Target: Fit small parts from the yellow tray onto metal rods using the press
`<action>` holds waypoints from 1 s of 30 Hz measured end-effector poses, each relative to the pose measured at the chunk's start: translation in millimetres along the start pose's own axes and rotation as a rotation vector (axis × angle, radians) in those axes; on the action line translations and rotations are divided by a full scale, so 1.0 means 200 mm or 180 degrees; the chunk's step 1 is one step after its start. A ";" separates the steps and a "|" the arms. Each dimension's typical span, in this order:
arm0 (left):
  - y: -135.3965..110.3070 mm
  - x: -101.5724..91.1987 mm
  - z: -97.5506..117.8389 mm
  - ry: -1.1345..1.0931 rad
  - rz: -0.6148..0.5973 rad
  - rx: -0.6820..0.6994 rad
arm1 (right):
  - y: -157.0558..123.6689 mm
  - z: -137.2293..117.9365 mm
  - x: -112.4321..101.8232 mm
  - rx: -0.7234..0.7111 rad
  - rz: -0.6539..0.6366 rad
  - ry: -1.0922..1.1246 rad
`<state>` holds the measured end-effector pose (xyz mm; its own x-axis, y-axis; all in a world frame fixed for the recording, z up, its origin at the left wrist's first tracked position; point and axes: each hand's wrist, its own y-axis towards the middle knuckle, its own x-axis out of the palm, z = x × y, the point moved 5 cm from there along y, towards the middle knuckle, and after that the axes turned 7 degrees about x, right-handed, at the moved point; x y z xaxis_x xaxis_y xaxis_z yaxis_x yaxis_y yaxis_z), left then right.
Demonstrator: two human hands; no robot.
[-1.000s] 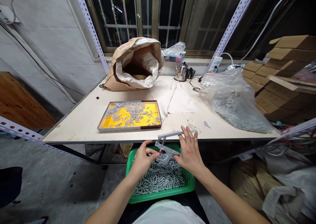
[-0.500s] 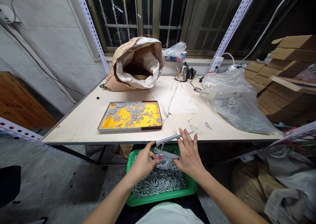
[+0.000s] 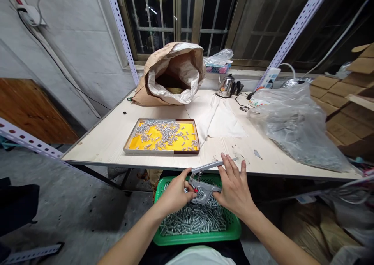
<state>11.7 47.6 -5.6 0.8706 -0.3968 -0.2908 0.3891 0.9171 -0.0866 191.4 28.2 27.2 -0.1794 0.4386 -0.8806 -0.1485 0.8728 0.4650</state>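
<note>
Over a green plastic basket, both my hands hold a grey hand tool with two long handles, a coil spring between them and a small red part. My left hand pinches its left end, thumb near the red part. My right hand spans the handles: fingers over the upper one, thumb against the lower one. The handles are spread apart. Silver screw-like pieces fill the basket beneath. On the table ahead, a shallow tray with a yellow bottom carries many more small silver pieces.
The table has its front edge just beyond my hands. A large paper sack lies open at the back. A steel kettle, a white cloth and a clear plastic bag also rest there. Cardboard boxes are stacked at right.
The whole view has shifted, so things appear further right. Both hands keep the same hold on the tool, and its handles stay spread.
</note>
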 end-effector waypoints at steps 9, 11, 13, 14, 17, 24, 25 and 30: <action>-0.04 -0.04 0.01 -0.0346 0.0174 -0.0029 | 0.03 -0.02 -0.04 0.0016 0.0071 0.0043; -0.05 -0.05 0.02 -0.0310 0.0180 -0.0035 | 0.04 -0.03 -0.05 -0.0024 0.0094 0.0064; -0.06 -0.06 0.03 -0.0277 0.0199 -0.0035 | 0.04 -0.04 -0.05 -0.0105 0.0124 0.0059; -0.06 -0.06 0.03 -0.0274 0.0205 -0.0044 | 0.04 -0.04 -0.05 -0.0156 0.0129 0.0052; -0.08 -0.07 0.04 -0.0332 0.0228 -0.0083 | 0.04 -0.04 -0.04 -0.0305 0.0150 0.0071; -0.14 -0.13 0.05 -0.0523 0.0836 0.0021 | 0.10 -0.01 0.05 -0.0389 -0.0584 -0.0445; -0.14 -0.14 0.05 -0.0601 0.0919 0.0042 | 0.11 -0.01 0.07 -0.0443 -0.0715 -0.0495; -0.15 -0.12 0.05 -0.0865 0.1167 0.0053 | 0.12 -0.05 0.14 -0.0798 -0.1091 -0.0478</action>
<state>-18.6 28.4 13.1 0.9983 -0.0437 -0.0387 0.0434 0.9990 -0.0087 173.4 60.1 15.0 0.0618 0.1755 -0.9825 -0.4092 0.9023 0.1354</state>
